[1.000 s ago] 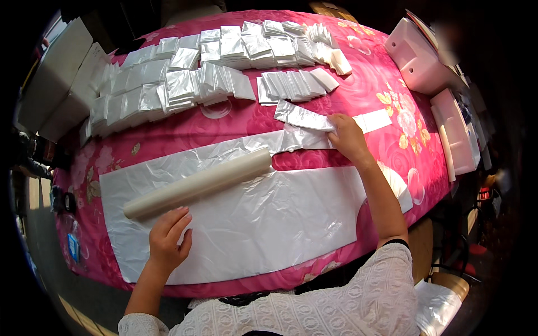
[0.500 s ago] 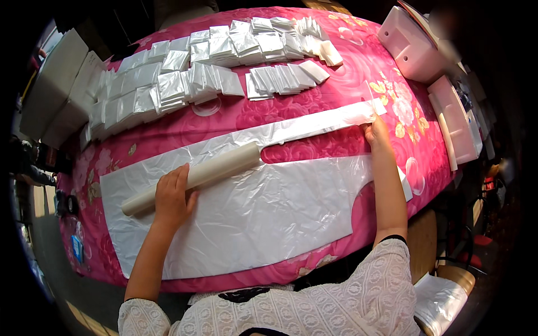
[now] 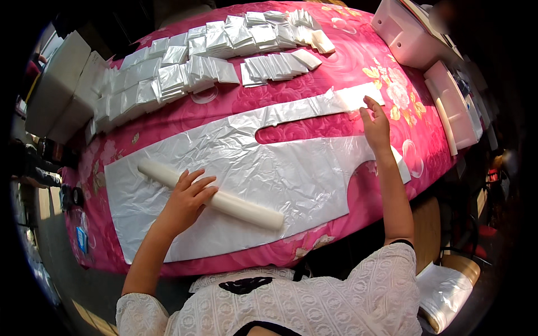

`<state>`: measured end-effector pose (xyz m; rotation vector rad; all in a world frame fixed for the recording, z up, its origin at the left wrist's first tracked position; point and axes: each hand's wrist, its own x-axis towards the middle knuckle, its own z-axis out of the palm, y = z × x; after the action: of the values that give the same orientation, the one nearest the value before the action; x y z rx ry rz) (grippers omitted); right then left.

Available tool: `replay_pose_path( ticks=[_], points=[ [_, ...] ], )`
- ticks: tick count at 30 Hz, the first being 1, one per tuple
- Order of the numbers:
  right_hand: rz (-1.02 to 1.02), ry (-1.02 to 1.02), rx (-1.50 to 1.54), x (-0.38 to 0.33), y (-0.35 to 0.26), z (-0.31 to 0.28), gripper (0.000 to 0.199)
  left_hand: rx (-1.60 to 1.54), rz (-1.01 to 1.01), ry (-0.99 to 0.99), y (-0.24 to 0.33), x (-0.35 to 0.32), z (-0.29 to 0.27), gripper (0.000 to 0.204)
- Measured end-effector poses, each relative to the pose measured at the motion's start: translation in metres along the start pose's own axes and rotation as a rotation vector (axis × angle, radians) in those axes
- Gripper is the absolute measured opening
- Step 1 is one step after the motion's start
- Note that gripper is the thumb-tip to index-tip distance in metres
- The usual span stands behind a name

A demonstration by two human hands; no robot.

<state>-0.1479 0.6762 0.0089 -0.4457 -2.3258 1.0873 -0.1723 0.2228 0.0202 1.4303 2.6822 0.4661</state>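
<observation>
Pink table (image 3: 347,61), roll (image 3: 224,200) under left hand (image 3: 188,197)

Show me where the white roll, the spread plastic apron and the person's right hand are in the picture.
white roll (image 3: 246,209): head view, on the bare part right of the left hand.
spread plastic apron (image 3: 280,162): head view, on its flat middle.
right hand (image 3: 376,124): head view, on the back of the hand.

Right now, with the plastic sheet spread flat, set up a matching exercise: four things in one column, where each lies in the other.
Things:
1. white roll
2. folded packets
3. right hand
4. pink cases

Places:
A. far side of the table, in rows
B. under the left hand, on the plastic sheet
C. table's right edge
D. by the sheet's narrow strap

Pairs: 1-B, 2-A, 3-D, 4-C
</observation>
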Motion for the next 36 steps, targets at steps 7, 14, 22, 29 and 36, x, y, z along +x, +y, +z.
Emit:
replay_pose_path(
  ticks=[7,14,22,29,36],
  points=[
    [-0.568,-0.767,-0.343,-0.164,-0.068,0.072,0.056,0.016,0.071,0.036,0.068,0.019,0.038,0.033],
    [-0.337,-0.398,-0.619,-0.104,0.021,-0.003,0.053,-0.122,0.115,0.026,0.073,0.024,0.049,0.036],
    [0.054,0.045,-0.715,-0.076,0.088,-0.092,0.022,-0.129,0.219,-0.035,0.076,0.033,0.050,0.034],
    [0.214,-0.136,0.041,-0.093,0.015,-0.065,0.012,-0.168,0.262,-0.032,0.071,0.036,0.052,0.042],
    [0.295,-0.837,0.569,-0.177,-0.152,0.030,0.025,-1.595,-0.352,-0.061,0.093,0.002,0.026,0.047]
  ],
)
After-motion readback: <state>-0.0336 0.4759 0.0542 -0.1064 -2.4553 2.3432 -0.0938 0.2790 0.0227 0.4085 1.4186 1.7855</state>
